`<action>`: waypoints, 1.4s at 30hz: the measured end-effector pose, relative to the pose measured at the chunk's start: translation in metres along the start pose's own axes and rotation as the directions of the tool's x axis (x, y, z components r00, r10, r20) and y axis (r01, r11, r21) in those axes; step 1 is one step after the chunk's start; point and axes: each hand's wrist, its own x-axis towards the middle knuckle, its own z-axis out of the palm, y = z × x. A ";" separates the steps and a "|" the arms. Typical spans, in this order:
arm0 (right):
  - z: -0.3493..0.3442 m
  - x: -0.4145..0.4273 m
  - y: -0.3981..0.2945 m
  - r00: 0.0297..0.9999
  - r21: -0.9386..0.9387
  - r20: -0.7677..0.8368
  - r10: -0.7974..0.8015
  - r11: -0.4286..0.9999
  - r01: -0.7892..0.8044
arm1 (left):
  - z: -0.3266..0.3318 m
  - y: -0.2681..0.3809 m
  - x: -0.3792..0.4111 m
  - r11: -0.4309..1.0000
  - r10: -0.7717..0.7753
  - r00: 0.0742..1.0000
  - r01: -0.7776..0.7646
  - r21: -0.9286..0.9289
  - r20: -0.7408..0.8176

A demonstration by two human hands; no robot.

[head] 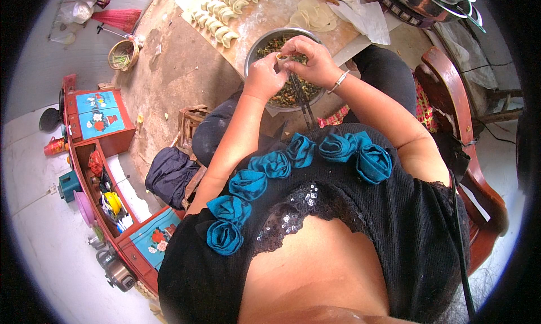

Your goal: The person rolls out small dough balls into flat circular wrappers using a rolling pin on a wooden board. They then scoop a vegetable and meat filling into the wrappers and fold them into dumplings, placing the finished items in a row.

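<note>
Above a steel bowl (249,61) of chopped filling (281,93), my left hand (266,75) and my right hand (310,61) meet around a partly folded dumpling (283,58), its top still showing some filling. Fingers of both hands grip its wrapper. Chopsticks (306,106) lean in the bowl below my hands, their ends pointing towards me. Round dough wrappers (312,15) lie overlapping on the floured board (270,21) beyond the bowl. Rows of folded dumplings (222,11) stand at the board's far left.
An electric cooker with pots (416,4) stands at the far right, near a white sheet (372,21). A wooden chair's arm (450,78) curves along my right. On the left are a wicker basket (123,55), a small wooden stool (190,123) and a red cabinet (122,142).
</note>
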 end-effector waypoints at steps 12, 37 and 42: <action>-0.001 0.001 0.003 0.990 -0.144 0.044 -0.136 0.980 0.141 | 0.001 -0.004 0.001 0.998 0.067 0.998 -0.067 0.006 -0.005; -0.001 -0.004 0.022 0.998 0.001 0.037 0.054 0.999 -0.054 | -0.003 0.000 0.003 0.999 0.006 1.000 -0.005 -0.048 0.017; 0.000 -0.003 0.025 0.999 0.056 0.020 0.044 0.997 -0.045 | 0.000 -0.002 0.003 0.999 0.023 1.000 -0.023 -0.035 0.010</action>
